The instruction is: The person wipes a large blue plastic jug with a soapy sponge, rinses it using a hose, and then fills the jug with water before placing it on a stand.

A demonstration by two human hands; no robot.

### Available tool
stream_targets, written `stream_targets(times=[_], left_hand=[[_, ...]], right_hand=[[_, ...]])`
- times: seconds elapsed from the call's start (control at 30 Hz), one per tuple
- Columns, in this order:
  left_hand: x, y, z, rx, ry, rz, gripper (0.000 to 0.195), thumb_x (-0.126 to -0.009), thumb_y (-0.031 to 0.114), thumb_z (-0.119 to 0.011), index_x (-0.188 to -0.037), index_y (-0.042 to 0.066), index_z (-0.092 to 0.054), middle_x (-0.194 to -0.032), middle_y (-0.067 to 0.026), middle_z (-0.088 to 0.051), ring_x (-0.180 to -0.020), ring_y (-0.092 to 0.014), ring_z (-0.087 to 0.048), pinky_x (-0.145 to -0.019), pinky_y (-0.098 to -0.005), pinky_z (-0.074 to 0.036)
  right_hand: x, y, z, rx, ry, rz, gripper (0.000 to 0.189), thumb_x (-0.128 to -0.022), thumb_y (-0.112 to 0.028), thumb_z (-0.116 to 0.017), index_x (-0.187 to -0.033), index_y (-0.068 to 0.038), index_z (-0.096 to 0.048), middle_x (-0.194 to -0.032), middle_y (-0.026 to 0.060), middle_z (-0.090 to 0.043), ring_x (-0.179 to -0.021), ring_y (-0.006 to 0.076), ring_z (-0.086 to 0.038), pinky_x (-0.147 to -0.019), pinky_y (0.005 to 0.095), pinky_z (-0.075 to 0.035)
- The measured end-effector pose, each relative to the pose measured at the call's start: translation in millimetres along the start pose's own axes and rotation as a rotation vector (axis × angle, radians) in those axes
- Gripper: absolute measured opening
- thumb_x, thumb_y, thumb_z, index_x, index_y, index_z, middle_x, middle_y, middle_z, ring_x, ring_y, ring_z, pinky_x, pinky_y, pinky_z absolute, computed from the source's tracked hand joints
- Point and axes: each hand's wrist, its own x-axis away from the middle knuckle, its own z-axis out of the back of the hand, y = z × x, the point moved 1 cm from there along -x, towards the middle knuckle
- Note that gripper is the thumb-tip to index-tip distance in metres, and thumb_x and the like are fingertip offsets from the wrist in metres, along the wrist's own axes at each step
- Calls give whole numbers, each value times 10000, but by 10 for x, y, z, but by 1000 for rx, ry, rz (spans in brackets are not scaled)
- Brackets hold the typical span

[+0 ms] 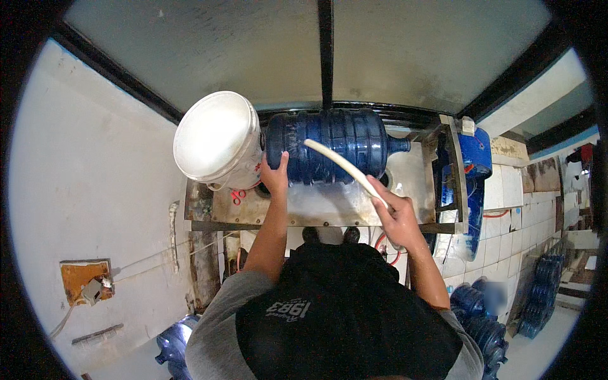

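Observation:
A large blue plastic water jug (pixel 327 145) lies on its side on a metal worktop (pixel 332 209), its neck pointing right. My left hand (pixel 275 176) grips the jug's base end, with the thumb up along its near side and the other fingers partly hidden. In my right hand (pixel 398 213) is a curved off-white rod or tube (pixel 339 160), held by its lower end. Its free end reaches up and left across the front of the jug. Whether it touches the jug, I cannot tell.
A white lidded bucket (pixel 216 137) stands left of the jug, with red-handled scissors (pixel 237 196) near its foot. A metal frame (pixel 453 175) bounds the worktop on the right. Beyond it is a blue plastic container (pixel 475 152). More blue jugs (pixel 479 327) are on the floor behind.

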Motion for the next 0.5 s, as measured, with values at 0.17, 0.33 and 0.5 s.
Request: stream_targets(times=[0.17,0.33,0.5], left_hand=[[394,-339,163,185,40,-51,726,-792,328,-843,-1337,-59,-561,-1222,-248,-663,-1112,-352,-648,-1024,-415,-472],[559,-510,204,390,-158,-69,778,-870,415,-770,-1432,-35,-474,-1333,-170,-613,-1185,-283,-600,-1046,-408,-456],[120,-874,69,992,-516,616,1059,-845,842,-479,-1532,42,-382,-1519,-133,-471,-1367,-296,-461,-1152,-427,-348]], right_hand=[[-254,-183,-313,17,-109,30,464,-983,-149,-617,-1441,-197,-566,-895,194,-728,-529,83,-508,-559,287,-471],[-307,-201,-433,60,-171,-18,466,-981,-158,-618,-1442,-197,-562,-1063,221,-715,-519,126,-571,-579,308,-500],[-261,-181,-519,50,-233,110,464,-989,-168,-611,-1449,-189,-555,-1076,190,-723,-596,169,-621,-642,322,-523]])
